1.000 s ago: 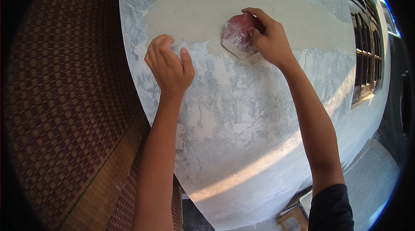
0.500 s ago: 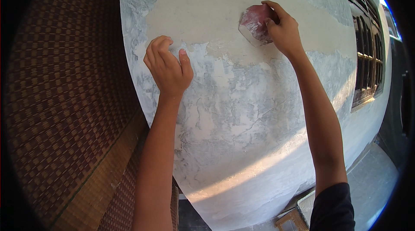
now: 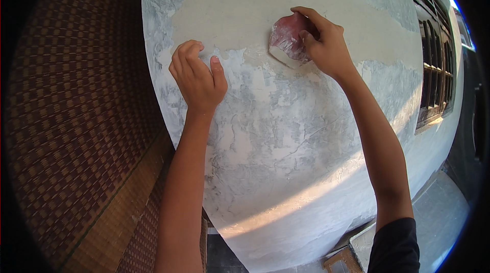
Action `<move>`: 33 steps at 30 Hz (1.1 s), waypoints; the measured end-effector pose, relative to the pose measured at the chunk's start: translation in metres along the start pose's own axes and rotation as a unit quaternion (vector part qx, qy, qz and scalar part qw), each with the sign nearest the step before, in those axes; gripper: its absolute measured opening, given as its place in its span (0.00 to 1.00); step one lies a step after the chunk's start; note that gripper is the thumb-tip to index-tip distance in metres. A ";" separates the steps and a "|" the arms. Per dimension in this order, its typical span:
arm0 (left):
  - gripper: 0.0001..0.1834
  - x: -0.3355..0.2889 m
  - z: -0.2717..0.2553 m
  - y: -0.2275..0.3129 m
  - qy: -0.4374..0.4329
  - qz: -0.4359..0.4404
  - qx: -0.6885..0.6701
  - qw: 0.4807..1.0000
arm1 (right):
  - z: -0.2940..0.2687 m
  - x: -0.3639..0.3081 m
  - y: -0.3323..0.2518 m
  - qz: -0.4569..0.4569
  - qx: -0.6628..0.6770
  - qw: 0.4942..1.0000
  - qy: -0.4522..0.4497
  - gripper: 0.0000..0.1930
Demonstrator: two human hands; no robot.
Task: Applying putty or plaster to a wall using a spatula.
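Observation:
My right hand (image 3: 326,46) grips a reddish plastering scraper (image 3: 290,41) smeared with white paste. Its pale lower edge lies against the wall (image 3: 275,120), at the bottom border of a beige plaster patch (image 3: 229,13). Below that patch the wall is blotchy grey and white, with rough ridges. To the left, my left hand (image 3: 196,76) is held up near the patch's lower left corner, holding nothing. Its fingers are loosely curled and the thumb stands apart. Whether its fingertips touch the wall I cannot tell.
A brown woven mat (image 3: 76,69) covers the left side, next to the wall's edge. On the right is a window with dark wooden bars (image 3: 434,69). A wooden frame-like piece (image 3: 343,262) lies at the wall's foot. Sunlight crosses the lower wall.
My right hand and the scraper have moved left and slightly down, to the lower border of the beige patch. My left hand has stayed almost still.

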State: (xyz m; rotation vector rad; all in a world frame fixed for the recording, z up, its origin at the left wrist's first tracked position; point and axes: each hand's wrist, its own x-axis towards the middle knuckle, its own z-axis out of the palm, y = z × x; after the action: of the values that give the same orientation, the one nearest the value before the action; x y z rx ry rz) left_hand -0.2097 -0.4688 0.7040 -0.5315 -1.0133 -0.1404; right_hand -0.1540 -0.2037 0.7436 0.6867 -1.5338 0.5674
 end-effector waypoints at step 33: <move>0.19 0.004 0.002 0.000 0.000 0.002 -0.009 1.000 | -0.021 0.009 0.011 0.099 0.096 0.989 0.052 0.24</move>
State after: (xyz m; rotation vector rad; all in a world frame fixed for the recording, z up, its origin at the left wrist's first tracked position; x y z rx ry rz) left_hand -0.2089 -0.4671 0.7075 -0.5495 -1.0111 -0.1460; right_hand -0.1474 -0.1819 0.7544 0.6422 -1.4709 0.8961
